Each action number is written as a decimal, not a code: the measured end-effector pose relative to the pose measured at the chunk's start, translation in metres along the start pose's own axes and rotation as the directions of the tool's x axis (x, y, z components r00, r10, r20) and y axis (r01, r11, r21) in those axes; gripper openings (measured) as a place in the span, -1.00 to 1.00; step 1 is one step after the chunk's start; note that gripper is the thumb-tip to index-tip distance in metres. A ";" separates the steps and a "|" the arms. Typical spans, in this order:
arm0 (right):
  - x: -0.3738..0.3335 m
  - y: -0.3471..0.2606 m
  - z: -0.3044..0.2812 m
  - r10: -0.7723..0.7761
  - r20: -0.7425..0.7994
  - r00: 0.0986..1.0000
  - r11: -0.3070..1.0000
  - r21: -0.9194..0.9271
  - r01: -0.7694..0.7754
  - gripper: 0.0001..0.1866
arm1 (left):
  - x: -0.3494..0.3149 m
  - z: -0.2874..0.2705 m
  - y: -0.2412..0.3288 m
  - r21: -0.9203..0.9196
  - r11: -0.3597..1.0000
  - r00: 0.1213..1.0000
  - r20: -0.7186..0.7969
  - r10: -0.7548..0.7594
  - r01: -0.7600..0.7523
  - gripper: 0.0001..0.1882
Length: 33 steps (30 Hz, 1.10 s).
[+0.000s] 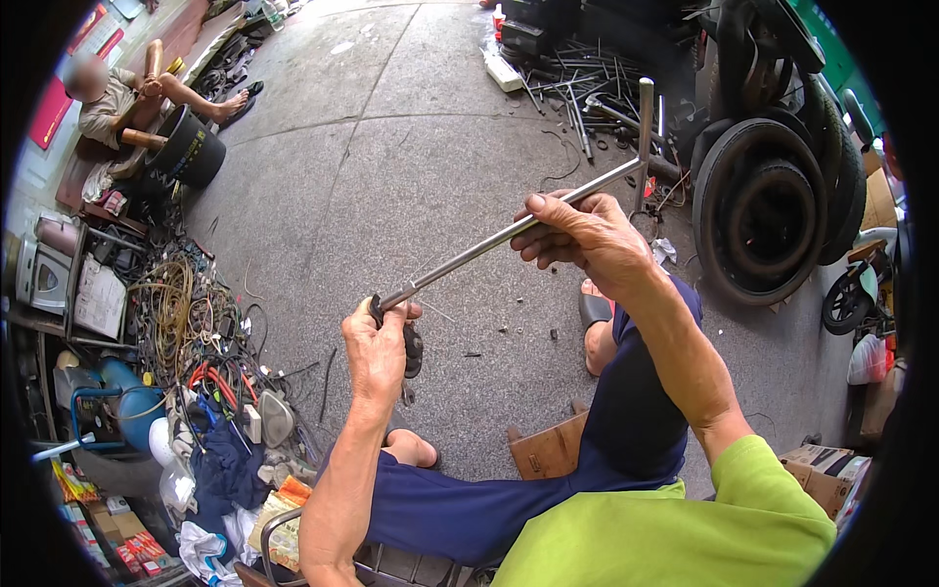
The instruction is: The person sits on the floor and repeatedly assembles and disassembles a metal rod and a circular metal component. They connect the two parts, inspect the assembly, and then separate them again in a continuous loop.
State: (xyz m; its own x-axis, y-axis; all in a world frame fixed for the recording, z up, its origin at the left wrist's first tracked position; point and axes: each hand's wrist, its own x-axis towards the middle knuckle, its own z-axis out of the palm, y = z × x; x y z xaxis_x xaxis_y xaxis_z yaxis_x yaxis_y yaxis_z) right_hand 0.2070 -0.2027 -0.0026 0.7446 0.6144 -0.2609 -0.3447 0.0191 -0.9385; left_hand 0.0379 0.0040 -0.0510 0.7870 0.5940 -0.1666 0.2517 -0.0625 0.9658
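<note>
A long silvery metal tube with a crossbar at its far end (460,261) slants up to the right in front of me. My left hand (376,357) is closed round its near lower end. A dark, partly hidden piece (413,350) shows beside those fingers; I cannot make out its kind. My right hand (592,240) grips the tube farther up, thumb on top and fingers curled beneath. The crossbar (645,127) stands beyond my right hand, roughly upright.
A small wooden stool (548,448) sits between my legs. Tyres (761,210) lean at the right, near a heap of metal rods (597,93). Tangled cables (176,318) and clutter fill the left. Another person sits at the far left by a black bucket (188,149).
</note>
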 end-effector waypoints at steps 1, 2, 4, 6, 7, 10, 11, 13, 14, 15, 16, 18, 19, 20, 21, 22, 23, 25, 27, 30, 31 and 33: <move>0.000 -0.001 0.000 0.001 0.013 1.000 1.000 0.007 -0.001 -0.62 | 0.000 0.003 0.001 -0.012 1.000 1.000 -0.013 0.010 -0.010 -0.81; 0.000 0.000 0.000 -0.013 0.001 1.000 1.000 0.023 0.013 -0.63 | 0.000 0.004 0.002 -0.023 1.000 0.999 -0.027 0.020 -0.021 -0.80; 0.000 0.004 0.000 -0.041 -0.023 0.999 0.997 0.057 0.042 -0.64 | 0.001 0.005 0.000 -0.009 1.000 0.999 -0.024 0.023 -0.024 -0.80; 0.001 0.003 -0.001 -0.025 -0.019 1.000 0.997 0.073 0.026 -0.66 | 0.002 0.005 -0.001 0.004 0.999 0.999 -0.021 0.032 -0.032 -0.80; 0.001 0.002 -0.001 -0.017 -0.018 1.000 0.996 0.082 0.019 -0.66 | 0.002 0.005 -0.002 0.009 0.999 0.999 -0.019 0.040 -0.039 -0.80; 0.000 0.001 0.001 -0.044 -0.012 0.999 0.992 0.115 0.045 -0.65 | 0.001 0.005 0.000 -0.010 0.999 0.999 -0.023 0.036 -0.037 -0.80; 0.001 0.000 0.002 -0.039 0.009 0.999 0.993 0.112 0.037 -0.63 | 0.001 0.005 0.001 -0.023 0.999 0.999 -0.026 0.031 -0.031 -0.79; 0.001 -0.003 0.002 -0.027 0.052 0.998 0.994 0.106 0.022 -0.60 | 0.003 -0.001 -0.005 -0.010 1.000 1.000 0.002 0.017 -0.017 -0.82; 0.001 -0.002 0.003 -0.039 0.068 0.997 0.991 0.129 0.030 -0.59 | 0.004 -0.003 -0.006 -0.003 1.000 1.000 0.015 0.010 -0.010 -0.83; 0.001 -0.002 0.003 -0.051 0.084 0.995 0.988 0.151 0.038 -0.58 | 0.003 -0.004 -0.006 0.009 1.000 1.000 0.015 0.016 -0.017 -0.83; 0.000 -0.001 0.003 -0.064 0.097 0.993 0.984 0.173 0.047 -0.57 | 0.003 -0.003 -0.006 0.020 1.000 1.000 0.018 0.023 -0.023 -0.83; 0.002 0.004 0.000 -0.109 0.113 0.988 0.962 0.261 0.076 -0.53 | 0.001 -0.002 -0.005 0.035 0.999 1.000 0.025 0.017 -0.018 -0.83; 0.003 0.006 0.000 -0.132 0.122 0.984 0.948 0.305 0.089 -0.51 | 0.000 0.000 -0.003 0.038 0.999 1.000 0.027 0.006 -0.007 -0.83; 0.003 0.005 0.001 -0.112 0.095 0.989 0.934 0.349 0.072 -0.50 | -0.002 0.002 0.000 0.042 0.999 1.000 0.030 -0.006 0.004 -0.84; 0.003 0.003 0.002 -0.092 0.069 0.993 0.918 0.393 0.057 -0.49 | -0.005 0.006 0.006 0.063 0.997 0.998 0.035 -0.042 0.040 -0.81; 0.002 0.002 0.004 -0.070 0.048 0.996 0.899 0.436 0.042 -0.48 | -0.006 0.007 0.004 0.022 0.998 0.998 0.046 -0.052 0.051 -0.80; 0.005 0.007 0.002 -0.066 0.035 0.997 0.893 0.448 0.044 -0.50 | -0.005 0.008 -0.001 -0.019 0.998 0.996 0.059 -0.060 0.062 -0.79; 0.005 0.003 0.006 -0.015 -0.009 1.000 0.877 0.481 0.017 -0.54 | -0.004 0.008 -0.007 -0.041 0.998 0.996 0.076 -0.045 0.048 -0.76; 0.007 0.001 0.010 0.021 -0.031 0.999 0.867 0.498 -0.003 -0.58 | 0.000 0.008 -0.008 -0.097 0.992 0.994 0.082 -0.076 0.084 -0.76; 0.007 0.004 0.011 -0.068 0.018 0.998 0.932 0.357 0.057 -0.54 | 0.004 0.005 -0.016 -0.146 0.984 0.991 0.102 -0.092 0.106 -0.76; 0.006 0.003 0.014 -0.061 -0.043 0.997 0.958 0.277 0.070 -0.51 | 0.005 0.004 -0.018 -0.154 0.981 0.989 0.108 -0.097 0.114 -0.75; 0.002 -0.004 0.017 -0.110 -0.046 0.993 0.993 0.032 0.112 -0.48 | 0.005 0.002 -0.016 -0.165 0.971 0.979 0.138 -0.153 0.175 -0.76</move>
State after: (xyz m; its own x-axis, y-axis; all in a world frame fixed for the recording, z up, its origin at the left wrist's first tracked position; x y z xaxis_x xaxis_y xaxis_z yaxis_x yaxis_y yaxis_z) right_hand 0.1997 -0.1883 0.0044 0.8035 0.5717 -0.1662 -0.2775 0.1126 -0.9541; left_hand 0.0385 0.0060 -0.0680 0.8096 0.4799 -0.3380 0.2888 0.1756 0.9411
